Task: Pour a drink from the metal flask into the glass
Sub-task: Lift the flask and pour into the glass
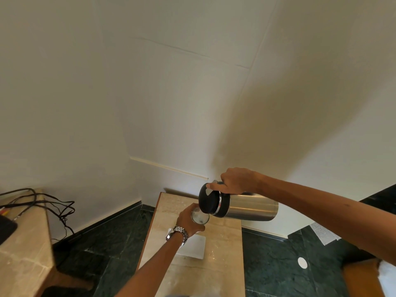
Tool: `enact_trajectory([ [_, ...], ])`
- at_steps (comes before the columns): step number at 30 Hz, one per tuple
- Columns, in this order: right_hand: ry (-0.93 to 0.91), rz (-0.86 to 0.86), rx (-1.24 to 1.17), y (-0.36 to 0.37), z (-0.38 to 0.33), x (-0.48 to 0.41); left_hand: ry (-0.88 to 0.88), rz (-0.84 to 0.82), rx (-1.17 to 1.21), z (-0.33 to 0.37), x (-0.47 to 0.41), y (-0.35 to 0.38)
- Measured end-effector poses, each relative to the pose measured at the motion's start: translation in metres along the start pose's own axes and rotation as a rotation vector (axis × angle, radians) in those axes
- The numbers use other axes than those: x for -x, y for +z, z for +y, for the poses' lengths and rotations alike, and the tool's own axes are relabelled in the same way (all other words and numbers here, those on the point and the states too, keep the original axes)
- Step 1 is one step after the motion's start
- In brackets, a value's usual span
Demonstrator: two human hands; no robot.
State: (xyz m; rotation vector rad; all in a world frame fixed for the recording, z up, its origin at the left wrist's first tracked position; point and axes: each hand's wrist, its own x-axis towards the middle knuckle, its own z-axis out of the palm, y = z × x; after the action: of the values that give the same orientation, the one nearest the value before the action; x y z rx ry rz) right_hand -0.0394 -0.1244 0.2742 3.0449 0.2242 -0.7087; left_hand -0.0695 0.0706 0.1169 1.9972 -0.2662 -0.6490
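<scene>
My right hand [236, 181] grips the handle of a steel flask [248, 207] with a black lid. The flask is tipped almost level, its black top pointing left and down over a clear glass [200, 215]. My left hand [188, 221], with a metal watch on the wrist, is wrapped around the glass and holds it up above the narrow beige table [222, 273]. The flask's spout nearly touches the glass rim. I cannot make out a stream of liquid.
A white flat mat [194, 247] lies on the table under my left wrist. A second beige table [23, 243] with black cables and a dark device stands at the left. The floor is dark green stone; white walls stand behind.
</scene>
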Motion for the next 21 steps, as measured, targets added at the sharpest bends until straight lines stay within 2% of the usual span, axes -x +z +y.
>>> enact_trajectory([
  [21,0.019,0.046,0.007,0.0057,0.0003,-0.0026,0.007,0.022,-0.008,0.0053,-0.0028,0.0009],
])
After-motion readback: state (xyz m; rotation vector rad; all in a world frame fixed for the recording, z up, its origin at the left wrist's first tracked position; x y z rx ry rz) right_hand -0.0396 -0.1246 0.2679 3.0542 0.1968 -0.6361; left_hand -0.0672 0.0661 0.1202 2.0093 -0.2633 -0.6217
